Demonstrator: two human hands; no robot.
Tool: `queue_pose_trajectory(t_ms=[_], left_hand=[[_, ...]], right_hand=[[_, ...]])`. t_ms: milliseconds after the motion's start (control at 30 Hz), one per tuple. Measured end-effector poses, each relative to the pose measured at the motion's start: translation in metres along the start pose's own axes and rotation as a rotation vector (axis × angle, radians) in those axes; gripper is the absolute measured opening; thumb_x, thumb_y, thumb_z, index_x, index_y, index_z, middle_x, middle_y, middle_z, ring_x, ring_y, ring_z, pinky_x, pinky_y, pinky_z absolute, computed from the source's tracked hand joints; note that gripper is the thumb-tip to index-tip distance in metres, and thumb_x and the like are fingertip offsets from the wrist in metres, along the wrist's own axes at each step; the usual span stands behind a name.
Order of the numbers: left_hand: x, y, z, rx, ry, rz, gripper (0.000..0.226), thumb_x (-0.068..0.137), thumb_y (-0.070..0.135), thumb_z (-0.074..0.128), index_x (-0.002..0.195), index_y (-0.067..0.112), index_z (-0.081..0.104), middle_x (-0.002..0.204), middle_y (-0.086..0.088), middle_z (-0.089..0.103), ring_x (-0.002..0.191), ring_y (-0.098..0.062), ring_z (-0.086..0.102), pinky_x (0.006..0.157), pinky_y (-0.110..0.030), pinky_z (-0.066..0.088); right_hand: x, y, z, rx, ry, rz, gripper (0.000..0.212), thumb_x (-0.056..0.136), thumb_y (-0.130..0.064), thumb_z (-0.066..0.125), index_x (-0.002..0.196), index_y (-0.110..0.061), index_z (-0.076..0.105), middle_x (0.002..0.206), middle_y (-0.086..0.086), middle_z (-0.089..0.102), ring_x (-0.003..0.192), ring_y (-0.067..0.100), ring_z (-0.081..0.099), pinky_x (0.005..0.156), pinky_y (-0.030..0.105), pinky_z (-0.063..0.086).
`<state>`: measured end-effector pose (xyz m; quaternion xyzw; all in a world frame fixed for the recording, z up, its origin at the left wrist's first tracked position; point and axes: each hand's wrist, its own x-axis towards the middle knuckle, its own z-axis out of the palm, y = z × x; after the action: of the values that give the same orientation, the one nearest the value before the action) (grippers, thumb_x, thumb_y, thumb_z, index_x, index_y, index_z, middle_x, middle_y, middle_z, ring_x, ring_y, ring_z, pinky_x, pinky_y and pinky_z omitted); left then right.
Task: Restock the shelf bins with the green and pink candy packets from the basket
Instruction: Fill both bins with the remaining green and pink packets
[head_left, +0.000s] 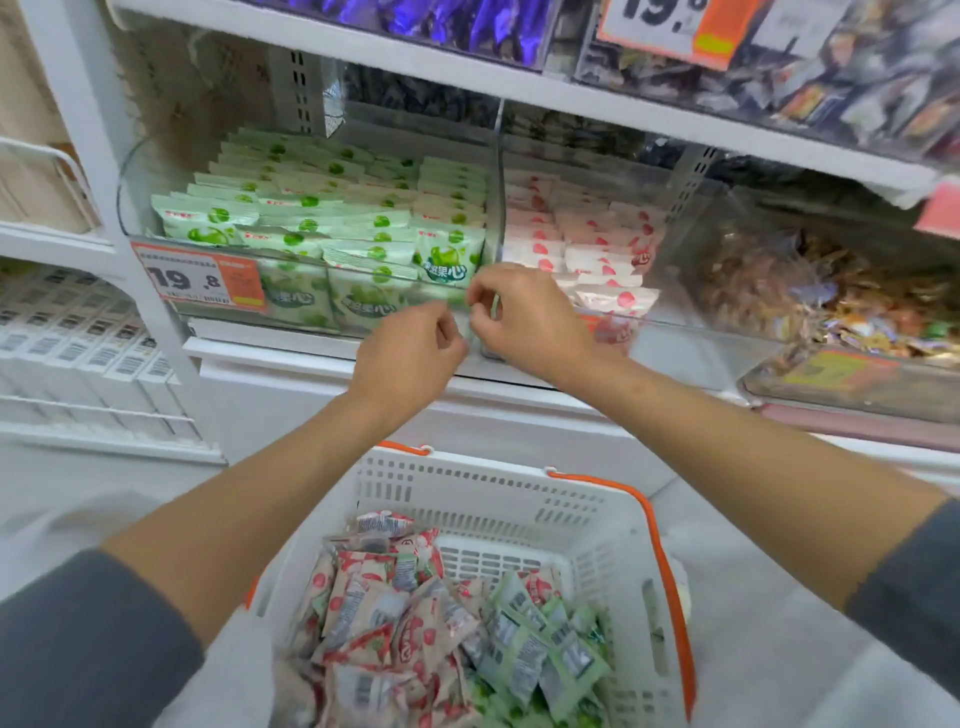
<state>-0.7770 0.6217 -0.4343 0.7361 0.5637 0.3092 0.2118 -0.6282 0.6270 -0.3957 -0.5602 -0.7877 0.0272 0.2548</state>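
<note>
Packets: green-and-white candy packets stacked in rows in the left clear plastic bin. Pink-and-white candy packets fill the neighbouring clear plastic bin just right of it, with a clear divider between. More of both lie loose in the white perforated plastic basket with orange handles below: pink at left, green at right. Both hands are at the bins' front edge where the two meet, almost touching each other. Right hand: fingertips pinched on something thin, can't tell what. Left hand: fingers curled, can't tell if it holds anything. Orange "19.8" price tag on the green bin's front.
</note>
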Motion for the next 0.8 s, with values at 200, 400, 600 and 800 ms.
queue_pose_trajectory(t_ms=[200,400,600,800], left_hand=[[-0.046,-0.042,0.082,0.220,-0.583,-0.157,0.007,0.089,0.030,0.056,0.086,0.026,0.061,0.095,0.005,0.065,0.079,-0.016,0.064,0.079,-0.036,0.055],[-0.078,-0.085,0.138,0.494,-0.851,-0.163,0.022,0.090,0.026,0.045,0.086,0.018,0.065,0.092,0.000,0.069,0.079,-0.016,0.064,0.080,-0.036,0.056],[-0.089,-0.087,0.156,0.554,-0.952,-0.138,0.012,0.092,0.028,0.050,0.094,0.025,0.061,0.109,-0.001,0.068,0.088,-0.017,0.064,0.084,-0.035,0.055],[-0.084,-0.080,0.145,0.333,-0.882,-0.047,0.078,0.090,0.020,0.067,0.153,0.023,0.021,0.158,0.000,0.027,0.139,-0.023,0.038,0.111,-0.036,0.037]], right_hand=[[-0.138,0.090,0.084,0.105,-0.554,0.454,0.017,0.086,-0.007,0.054,0.091,-0.009,0.070,0.097,0.007,0.070,0.084,0.023,0.064,0.081,0.039,0.053],[-0.235,0.141,0.157,0.207,-0.812,0.875,0.027,0.092,-0.033,0.062,0.075,-0.012,0.061,0.074,0.005,0.064,0.068,0.018,0.060,0.064,0.027,0.049],[-0.239,0.117,0.199,0.082,-1.010,0.697,0.015,0.094,-0.023,0.053,0.085,-0.011,0.054,0.089,0.006,0.055,0.094,0.027,0.058,0.074,0.030,0.040],[-0.168,0.117,0.133,0.682,-0.496,1.249,0.016,0.093,0.002,0.045,0.080,-0.003,0.052,0.078,0.008,0.053,0.076,0.022,0.056,0.060,0.028,0.049]])
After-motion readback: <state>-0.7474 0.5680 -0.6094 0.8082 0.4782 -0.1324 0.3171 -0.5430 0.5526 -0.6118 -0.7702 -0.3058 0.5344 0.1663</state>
